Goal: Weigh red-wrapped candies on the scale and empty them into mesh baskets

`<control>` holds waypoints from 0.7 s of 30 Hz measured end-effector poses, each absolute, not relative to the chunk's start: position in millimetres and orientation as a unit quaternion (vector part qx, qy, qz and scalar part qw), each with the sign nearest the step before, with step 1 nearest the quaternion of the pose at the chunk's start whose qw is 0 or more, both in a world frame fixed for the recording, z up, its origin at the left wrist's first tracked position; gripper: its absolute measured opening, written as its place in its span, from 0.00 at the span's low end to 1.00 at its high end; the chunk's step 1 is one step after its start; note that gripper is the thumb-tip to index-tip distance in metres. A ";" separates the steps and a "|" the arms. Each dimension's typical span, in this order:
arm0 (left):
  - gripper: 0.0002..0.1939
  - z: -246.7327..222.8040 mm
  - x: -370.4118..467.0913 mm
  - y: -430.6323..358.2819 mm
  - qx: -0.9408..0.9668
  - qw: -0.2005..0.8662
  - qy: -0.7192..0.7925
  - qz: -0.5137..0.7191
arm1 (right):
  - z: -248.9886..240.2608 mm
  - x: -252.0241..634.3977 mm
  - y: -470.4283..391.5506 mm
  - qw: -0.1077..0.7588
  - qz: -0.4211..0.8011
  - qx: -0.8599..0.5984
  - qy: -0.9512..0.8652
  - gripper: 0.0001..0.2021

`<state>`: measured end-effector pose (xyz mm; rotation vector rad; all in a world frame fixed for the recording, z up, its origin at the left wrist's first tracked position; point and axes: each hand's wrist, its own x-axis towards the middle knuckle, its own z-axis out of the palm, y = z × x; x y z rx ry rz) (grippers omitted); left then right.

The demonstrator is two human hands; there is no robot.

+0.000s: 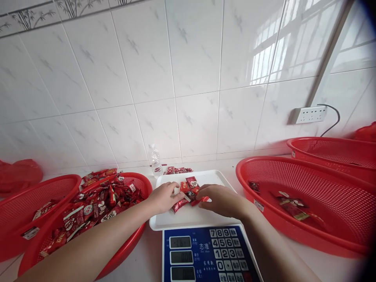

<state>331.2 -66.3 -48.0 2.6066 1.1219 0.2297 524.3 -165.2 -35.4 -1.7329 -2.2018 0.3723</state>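
Several small red packets (190,184) lie in a loose pile on the white weighing tray (217,221) of a scale. My left hand (164,197) is at the pile's left side, fingers apart, its thumb touching a red packet (179,204). From the right, my right hand (219,199) curls its fingers over the pile; a red packet with a pale end (205,199) sticks out beneath them. Part of the pile is hidden by that hand. In front of the tray is the scale's blue keypad panel (202,256) with its three small displays.
At left, a red basket (143,186) is heaped with red packets, beside another red basket (76,180). Two more red baskets (243,168) stand at right, the nearer holding a few packets. Behind the tray are a clear bottle (155,158) and more packets (178,170), against a tiled wall.
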 end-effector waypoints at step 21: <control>0.21 5.6 332.9 -38.1 0.780 0.420 0.395 0.243 | -26.5 542.7 -167.5 0.363 0.104 -0.656 -0.653 0.18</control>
